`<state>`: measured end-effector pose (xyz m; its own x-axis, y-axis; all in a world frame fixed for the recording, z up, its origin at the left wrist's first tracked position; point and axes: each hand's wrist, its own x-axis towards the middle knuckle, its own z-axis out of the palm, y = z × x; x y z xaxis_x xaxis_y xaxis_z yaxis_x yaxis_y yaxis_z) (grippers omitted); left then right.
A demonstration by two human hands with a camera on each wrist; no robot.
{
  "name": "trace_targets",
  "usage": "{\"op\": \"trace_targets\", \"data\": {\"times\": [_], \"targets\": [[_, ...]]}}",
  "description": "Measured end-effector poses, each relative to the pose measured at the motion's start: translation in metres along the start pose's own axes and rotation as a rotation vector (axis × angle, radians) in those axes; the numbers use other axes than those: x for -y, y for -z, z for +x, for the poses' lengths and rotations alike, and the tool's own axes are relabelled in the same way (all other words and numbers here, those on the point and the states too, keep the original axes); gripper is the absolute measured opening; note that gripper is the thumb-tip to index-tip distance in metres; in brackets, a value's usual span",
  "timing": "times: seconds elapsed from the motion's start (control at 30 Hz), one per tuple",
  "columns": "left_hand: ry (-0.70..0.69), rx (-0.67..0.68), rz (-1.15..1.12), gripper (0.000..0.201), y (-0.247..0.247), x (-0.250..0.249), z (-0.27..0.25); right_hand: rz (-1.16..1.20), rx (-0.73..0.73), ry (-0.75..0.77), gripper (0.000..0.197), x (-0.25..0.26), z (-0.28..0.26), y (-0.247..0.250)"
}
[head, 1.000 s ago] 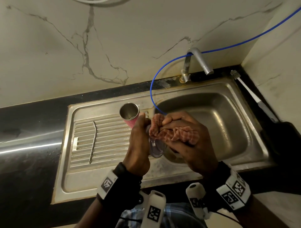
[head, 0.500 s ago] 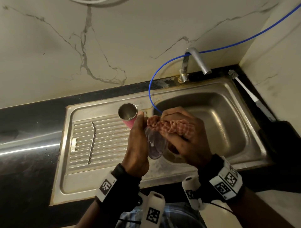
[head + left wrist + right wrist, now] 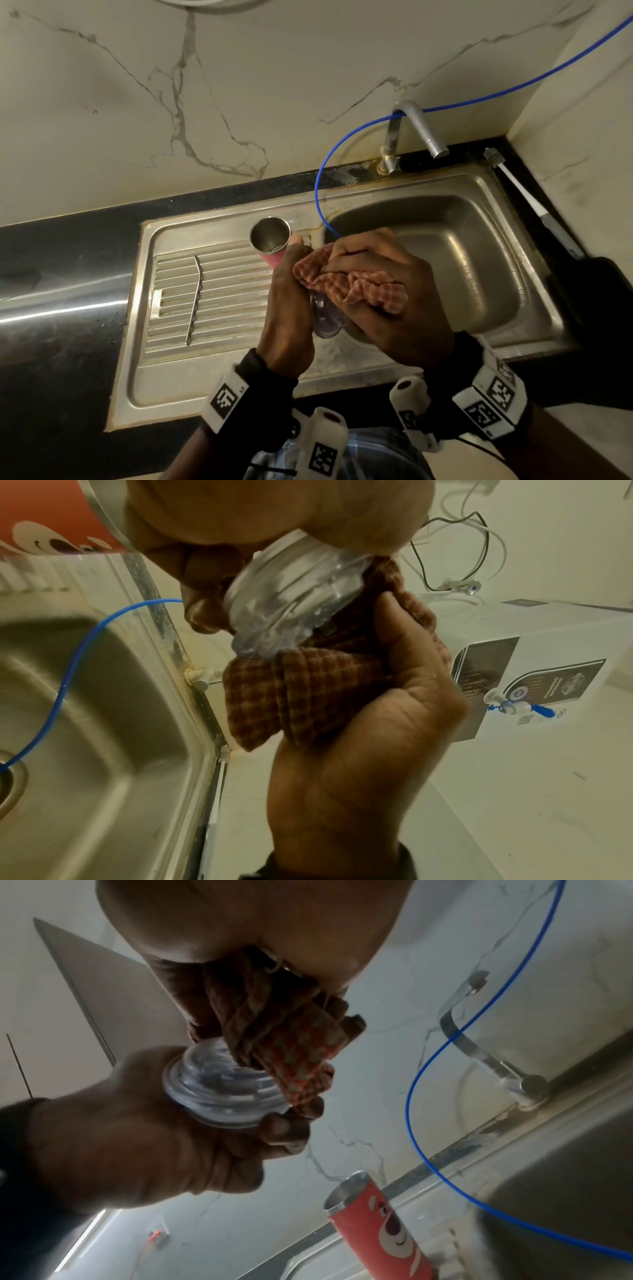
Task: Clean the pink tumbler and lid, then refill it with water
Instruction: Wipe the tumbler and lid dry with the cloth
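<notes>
Here, both hands are working above the sink [image 3: 479, 240].
The right hand [image 3: 394, 294] is gripping a bunched checked cloth [image 3: 356, 287] against the clear lid [image 3: 291, 593], which the left hand [image 3: 287, 308] is clasping; the pink tumbler [image 3: 270, 245] is standing open on the drainboard just beside them.

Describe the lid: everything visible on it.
The lid is clear, plastic-looking and round, with stepped ridged rings around a narrower plug section and a wider flange. Water droplets cling to it in the left wrist view. It is off the tumbler, held in the air over the sink's near edge. The left hand grips its rim; the right hand presses a bunched checked cloth against and into it.
</notes>
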<state>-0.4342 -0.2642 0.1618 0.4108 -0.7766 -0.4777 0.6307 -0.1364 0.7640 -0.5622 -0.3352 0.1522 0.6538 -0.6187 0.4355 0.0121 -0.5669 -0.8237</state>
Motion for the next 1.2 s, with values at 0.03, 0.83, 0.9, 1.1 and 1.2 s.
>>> {"op": "trace_targets", "data": {"times": [0.03,0.83,0.9,1.1,1.2], "targets": [[-0.009,-0.001,0.015,0.063,0.001,0.001,0.001,0.019,0.002,0.005,0.017,-0.002,0.002,0.0],[-0.223,-0.196,0.054,0.055,-0.011,-0.013,0.019,0.199,-0.209,-0.134,0.028,0.028,-0.029,-0.021],[-0.264,-0.195,0.1,0.064,-0.007,-0.012,0.02,0.202,-0.234,-0.159,0.026,0.035,-0.022,-0.02],[-0.413,-0.216,0.347,0.043,-0.007,-0.011,0.009,0.078,-0.314,-0.185,0.016,0.039,0.008,-0.02],[-0.423,-0.203,0.321,0.048,-0.006,-0.008,0.004,0.118,-0.305,-0.196,0.018,0.033,0.015,-0.021]]}}
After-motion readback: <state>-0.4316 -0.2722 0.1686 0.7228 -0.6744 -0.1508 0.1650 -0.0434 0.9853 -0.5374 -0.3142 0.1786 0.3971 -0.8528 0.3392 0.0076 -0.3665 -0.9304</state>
